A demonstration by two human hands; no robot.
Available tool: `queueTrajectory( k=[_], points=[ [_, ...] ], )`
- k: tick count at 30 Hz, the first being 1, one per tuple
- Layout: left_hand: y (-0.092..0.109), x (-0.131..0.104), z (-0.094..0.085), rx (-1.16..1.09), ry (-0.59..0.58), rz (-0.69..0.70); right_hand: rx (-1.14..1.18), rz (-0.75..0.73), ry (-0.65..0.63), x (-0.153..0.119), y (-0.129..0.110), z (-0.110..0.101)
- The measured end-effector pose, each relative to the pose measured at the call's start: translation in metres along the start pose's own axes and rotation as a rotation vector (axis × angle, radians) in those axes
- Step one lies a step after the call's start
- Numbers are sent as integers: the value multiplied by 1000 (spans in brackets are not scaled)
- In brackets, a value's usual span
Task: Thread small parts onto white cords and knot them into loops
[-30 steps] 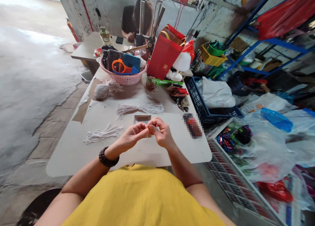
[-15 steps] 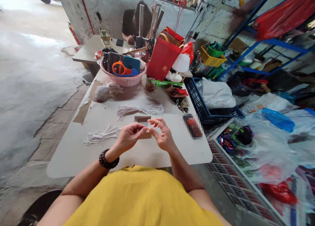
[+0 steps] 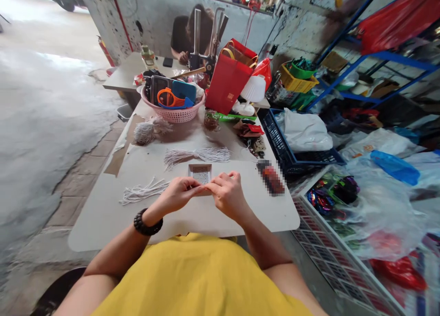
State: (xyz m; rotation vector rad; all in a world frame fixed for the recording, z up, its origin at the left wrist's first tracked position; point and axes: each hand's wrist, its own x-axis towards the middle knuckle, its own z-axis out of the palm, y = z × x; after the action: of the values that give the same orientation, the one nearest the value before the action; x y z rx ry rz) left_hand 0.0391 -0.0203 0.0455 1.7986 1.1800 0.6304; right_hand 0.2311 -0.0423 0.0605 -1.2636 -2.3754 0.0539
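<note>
My left hand [image 3: 178, 194] and my right hand [image 3: 228, 194] meet fingertip to fingertip just in front of a small open box [image 3: 200, 168] of tiny pale pieces. Both are closed in a pinch, and whatever lies between the fingers is too small to make out. White cords [image 3: 142, 192] lie on the table left of my left hand. Beyond the box stretches a longer bundle of white cords [image 3: 195, 155]. A dark beaded bracelet [image 3: 147, 222] circles my left wrist.
On the white table [image 3: 103, 219] stand a pink basket [image 3: 178, 114], a red bag [image 3: 228, 80], a white lamp [image 3: 253, 89] and a pixelated object [image 3: 271, 178]. Blue and white crates [image 3: 319, 233] flank the right edge. A person [image 3: 180, 36] sits across.
My right hand has turned, and its raised, spread fingers have closed down against my left fingertips. The small box shows more fully now.
</note>
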Motion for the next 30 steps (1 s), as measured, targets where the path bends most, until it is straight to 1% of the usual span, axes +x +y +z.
queueTrajectory(
  k=[2, 3, 5, 7, 8, 9, 10, 11, 13, 15, 16, 18, 21, 23, 27, 30],
  points=[
    [-8, 3, -1, -57, -82, -26, 106, 66, -23, 0, 3, 1],
    [-11, 4, -1, -90, -97, -32, 209, 114, -36, 0, 5, 2],
    [-13, 5, 0, -187, -71, -40, 527, 227, -67, 0, 9, 4],
    [-9, 6, 4, -330, -7, -38, 909, 343, -70, -2, 12, 9],
    [-6, 5, 7, -411, 23, -31, 1066, 391, -39, -2, 12, 12],
    [-2, 5, 10, -485, 42, -24, 1170, 427, 15, -3, 11, 16],
    [2, 4, 13, -548, 49, -21, 1206, 447, 87, -4, 9, 19],
    [5, 3, 15, -598, 47, -22, 1173, 444, 166, -5, 7, 21],
    [10, 0, 18, -657, 31, -35, 946, 368, 291, -7, 3, 23],
    [13, -2, 16, -671, 17, -52, 655, 242, 333, -8, 2, 21],
    [13, -3, 15, -669, 12, -61, 532, 178, 327, -9, 3, 19],
    [12, -5, 11, -658, -9, -84, 357, 60, 275, -11, 6, 14],
    [10, -5, 8, -643, -36, -142, 166, -95, 171, -14, 11, 9],
    [7, -4, 9, -637, -34, -192, 57, -184, 127, -16, 13, 7],
    [2, -3, 16, -685, -16, -242, -42, -311, 119, -17, 17, 4],
    [3, -3, 20, -714, 30, -234, -49, -337, 135, -18, 19, 5]
  ],
)
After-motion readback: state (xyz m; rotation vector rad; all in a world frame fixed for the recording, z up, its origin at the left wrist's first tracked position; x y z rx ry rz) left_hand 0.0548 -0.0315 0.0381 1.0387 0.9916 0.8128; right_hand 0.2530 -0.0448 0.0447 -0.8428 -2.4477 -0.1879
